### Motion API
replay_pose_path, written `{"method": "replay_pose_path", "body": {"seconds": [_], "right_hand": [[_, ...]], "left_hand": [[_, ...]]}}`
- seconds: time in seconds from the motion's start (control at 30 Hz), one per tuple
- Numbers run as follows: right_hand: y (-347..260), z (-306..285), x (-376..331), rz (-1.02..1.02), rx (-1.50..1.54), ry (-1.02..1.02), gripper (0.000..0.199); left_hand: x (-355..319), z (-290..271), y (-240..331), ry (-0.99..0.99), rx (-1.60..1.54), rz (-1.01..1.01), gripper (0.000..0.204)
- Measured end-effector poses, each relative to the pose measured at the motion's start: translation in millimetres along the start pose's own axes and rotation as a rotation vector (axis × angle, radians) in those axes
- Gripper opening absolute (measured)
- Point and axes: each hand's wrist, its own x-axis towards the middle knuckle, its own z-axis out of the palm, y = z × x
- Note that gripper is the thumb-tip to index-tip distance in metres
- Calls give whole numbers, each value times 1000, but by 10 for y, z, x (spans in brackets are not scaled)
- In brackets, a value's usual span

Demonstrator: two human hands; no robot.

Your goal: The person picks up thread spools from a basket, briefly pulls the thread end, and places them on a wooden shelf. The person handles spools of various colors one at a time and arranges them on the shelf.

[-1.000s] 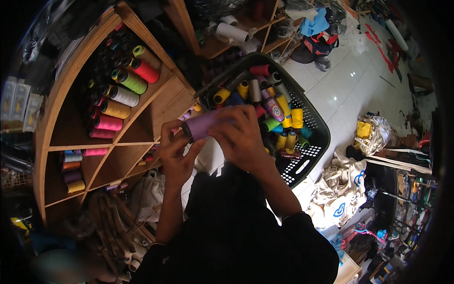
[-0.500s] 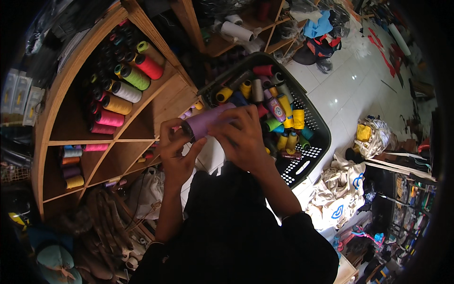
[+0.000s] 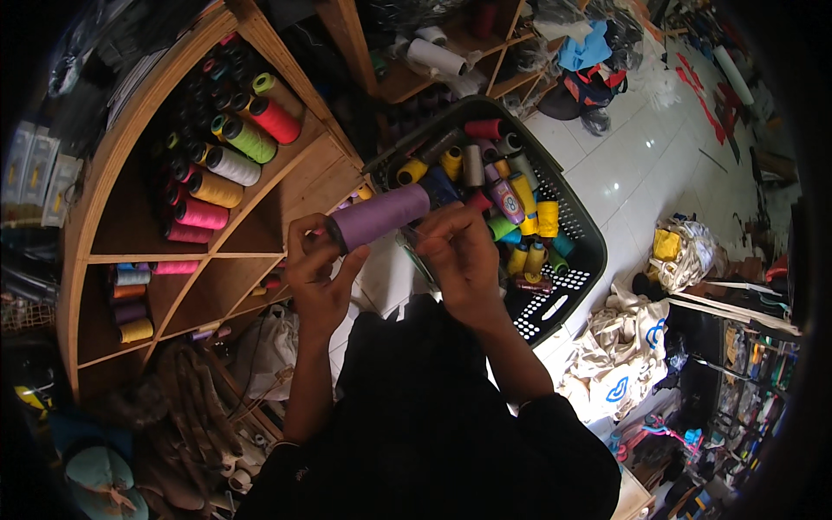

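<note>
A large purple spool of thread (image 3: 381, 217) is tilted in front of me, its dark end toward my left hand. Gripping it at that end is my left hand (image 3: 319, 270), thumb below and fingers around the base. Just right of the spool, my right hand (image 3: 461, 260) has its fingertips pinched together, apart from the spool's body. A thin strand seems to run at those fingertips, too fine to follow. Behind both hands stands a black plastic basket (image 3: 582, 251) full of thread spools in yellow, green, grey, red and other colours.
To the left, a wooden shelf (image 3: 186, 282) holds rows of spools, among them a white spool (image 3: 232, 165) and a red spool (image 3: 275, 120). Cream cloth bags (image 3: 611, 364) are piled at the right on the tiled floor (image 3: 637, 173). A dark cap (image 3: 557, 97) lies farther back.
My right hand has come off the purple spool and moved right and slightly down, with fingertips pinched. The spool stays in my left hand, now more fully visible.
</note>
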Motion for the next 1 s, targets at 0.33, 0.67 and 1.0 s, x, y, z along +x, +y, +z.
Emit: {"method": "replay_pose_path", "body": {"seconds": [0.33,0.67,1.0], "right_hand": [[-48,-36,-206,276,407,-62,7],[-222,-144,-404,541,516,-273,10],[-1010,-158,-125,313,529,-762,6]], "left_hand": [[132,34,-16,179,-353,-106,23],[287,-93,-123,291,-428,-64,19],[444,-81,-445,416,50,2,14]]}}
